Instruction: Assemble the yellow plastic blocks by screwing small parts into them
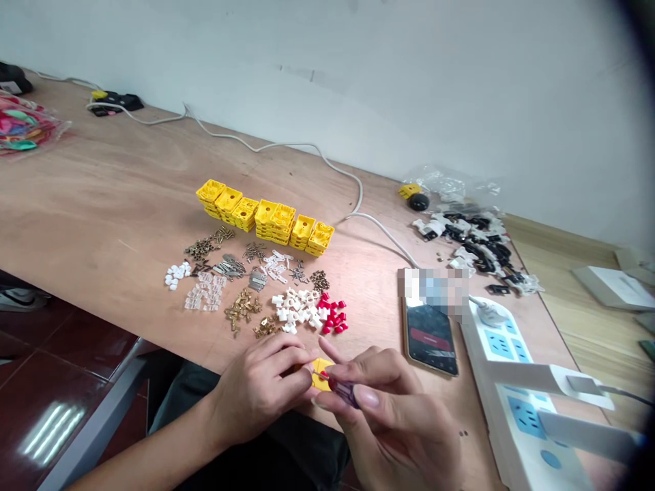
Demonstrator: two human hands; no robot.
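My left hand (269, 385) is closed on a yellow plastic housing (321, 366) at the table's front edge. A red part shows on that housing. In my right hand (394, 416) is a small screwdriver with a dark, partly clear handle (344, 391), its thin shaft pointing left at the housing. My fingers hide much of both things. Just beyond my hands lie white plastic parts (299, 308), red caps (335, 315) and brass pieces (242, 308).
Stacked yellow housings (276, 221) stand behind piles of metal parts (229, 266) and clear pieces (205, 292). To the right are a phone (430, 334), a power strip (499, 402) and black-and-white parts (478, 249). A white cable (353, 179) crosses the wooden table (127, 204).
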